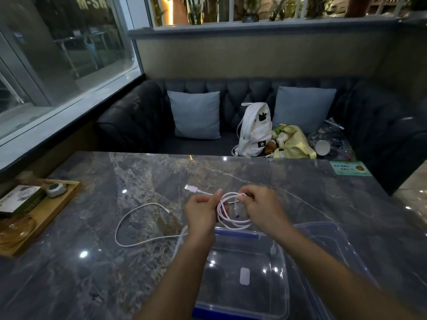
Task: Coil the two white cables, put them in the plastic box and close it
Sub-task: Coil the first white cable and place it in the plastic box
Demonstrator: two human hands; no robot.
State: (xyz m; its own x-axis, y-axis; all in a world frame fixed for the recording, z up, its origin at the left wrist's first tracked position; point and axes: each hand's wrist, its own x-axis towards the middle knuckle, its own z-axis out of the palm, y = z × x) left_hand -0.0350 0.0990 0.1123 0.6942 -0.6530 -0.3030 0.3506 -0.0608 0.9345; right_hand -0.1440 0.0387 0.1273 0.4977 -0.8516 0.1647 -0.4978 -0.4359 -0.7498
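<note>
a white cable (227,212) is held above the tabletop (300,192) in several loops between 2 hands. the left hand (202,212) is closed on the left side of the coil, thumb and fingers pinched together on the strands. the right hand (260,204) is closed on the top right of the coil, fingertips pinched on the cable. a usb plug (190,188) of this cable sticks out to the upper left, past the left hand.

a 2nd cable (129,220) lies uncoiled on the tabletop, left of the hands, in 1 wide open curve.

the clear box (285,262) stands open just below the hands, near the front edge. its lid (342,248) is seen on the right side, partly under the right forearm.

a wooden tray (49,213) sits at the far left.
</note>
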